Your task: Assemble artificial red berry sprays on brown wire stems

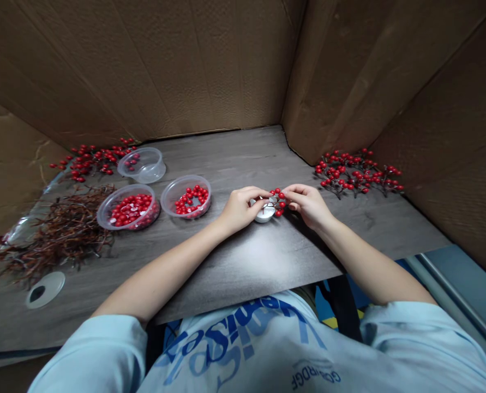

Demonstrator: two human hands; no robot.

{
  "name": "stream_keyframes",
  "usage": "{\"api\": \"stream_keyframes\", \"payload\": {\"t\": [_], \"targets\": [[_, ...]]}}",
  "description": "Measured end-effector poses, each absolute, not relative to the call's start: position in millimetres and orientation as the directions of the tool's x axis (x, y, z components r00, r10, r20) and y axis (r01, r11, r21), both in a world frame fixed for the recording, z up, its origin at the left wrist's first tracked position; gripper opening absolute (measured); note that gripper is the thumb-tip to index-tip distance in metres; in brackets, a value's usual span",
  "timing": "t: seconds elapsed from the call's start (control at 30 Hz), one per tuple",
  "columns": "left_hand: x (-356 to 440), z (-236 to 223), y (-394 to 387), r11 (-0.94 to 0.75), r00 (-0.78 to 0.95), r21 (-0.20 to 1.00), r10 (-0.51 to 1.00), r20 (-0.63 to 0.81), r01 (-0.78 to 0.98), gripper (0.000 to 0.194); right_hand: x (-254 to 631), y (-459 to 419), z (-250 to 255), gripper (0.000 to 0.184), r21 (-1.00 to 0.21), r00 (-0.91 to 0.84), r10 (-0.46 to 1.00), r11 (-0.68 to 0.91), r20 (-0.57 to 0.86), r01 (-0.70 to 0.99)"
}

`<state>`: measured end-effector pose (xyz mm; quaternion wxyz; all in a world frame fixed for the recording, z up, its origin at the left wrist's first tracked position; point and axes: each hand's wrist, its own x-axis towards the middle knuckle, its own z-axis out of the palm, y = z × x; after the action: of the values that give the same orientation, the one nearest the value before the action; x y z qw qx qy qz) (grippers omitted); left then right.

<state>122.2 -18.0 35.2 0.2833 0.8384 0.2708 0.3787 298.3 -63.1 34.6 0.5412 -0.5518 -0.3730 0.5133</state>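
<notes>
Between my hands, over a small white dish [264, 216], is an artificial berry sprig [278, 205] with several red berries on thin brown stems. My left hand [243, 207] pinches the stem end of the sprig from the left, thumb and fingers together. On the other side, my right hand [308, 204] has its fingertips closed at the berries; a berry appears to be between them. The dish sits on the grey wood-look table [243, 147], partly hidden behind the left fingers and the sprig.
Left stand a tub of red berries [129, 208], a second berry tub [186, 197] and a clear tub [144, 165]. Bare brown stems [69, 226] and a round lid [45, 290] lie beyond. Finished-looking sprigs lie back left [88, 161] and right [353, 172]. Cardboard walls [210, 65] enclose the table.
</notes>
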Motion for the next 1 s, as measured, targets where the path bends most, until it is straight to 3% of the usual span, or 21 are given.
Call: {"api": "stream_keyframes", "payload": {"t": [0.27, 0.83, 1.0], "targets": [[121.6, 34.1, -17.4, -0.646, 0.555, 0.716, 0.709, 0.435, 0.263, 0.016, 298.2, -63.8, 35.5, 0.020, -0.979, 0.192, 0.966, -0.147, -0.173, -0.141], [103.9, 44.5, -16.5, -0.620, 0.419, 0.737, 0.764, 0.491, 0.269, 0.018, 294.1, -63.5, 40.6, 0.021, -0.970, 0.141, 0.969, -0.177, -0.202, -0.167], [92.9, 44.4, -14.2, -0.545, 0.396, 0.803, 0.810, 0.432, 0.241, 0.020, 292.2, -59.9, 50.0, 0.021, -0.957, 0.103, 0.970, -0.195, -0.221, -0.215]]}}
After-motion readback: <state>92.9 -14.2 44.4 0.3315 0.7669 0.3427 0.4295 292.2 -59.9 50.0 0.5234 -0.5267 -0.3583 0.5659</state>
